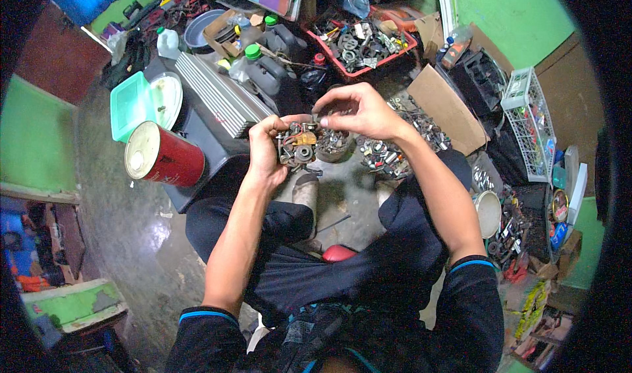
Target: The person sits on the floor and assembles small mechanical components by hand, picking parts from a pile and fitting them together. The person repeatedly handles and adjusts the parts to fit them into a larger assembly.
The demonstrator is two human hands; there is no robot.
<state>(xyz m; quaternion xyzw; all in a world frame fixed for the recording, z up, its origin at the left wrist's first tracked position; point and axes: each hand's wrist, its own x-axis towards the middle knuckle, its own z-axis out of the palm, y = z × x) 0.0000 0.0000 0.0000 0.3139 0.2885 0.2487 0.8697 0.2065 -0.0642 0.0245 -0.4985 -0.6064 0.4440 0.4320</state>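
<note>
Left-side vessels: a translucent mint-green rectangular plastic tub stands near a red cylindrical metal can with a pale round top; neither is being handled.
Finned piece: a long silver-grey ribbed metal block lies beyond the can, apart from both hands.
Left hand: the left hand curls its fingers and thumb around the left side of the mechanism, holding it up.
Mechanism: the compact grey metal mechanism, with an orange-brown patch and a round ring-shaped part, is raised above the floor between the knees. It looks largely assembled, so the work on it seems unfinished.
Parts container: a round container of metal pieces stands just behind the mechanism.
Right hand: the right hand bends thumb and forefinger toward each other at the mechanism's upper right edge; whether they pinch a small piece, I cannot tell.
Sorted stock: a red plastic tray and a mixed floor heap of small metal parts already hold many loose components.
</note>
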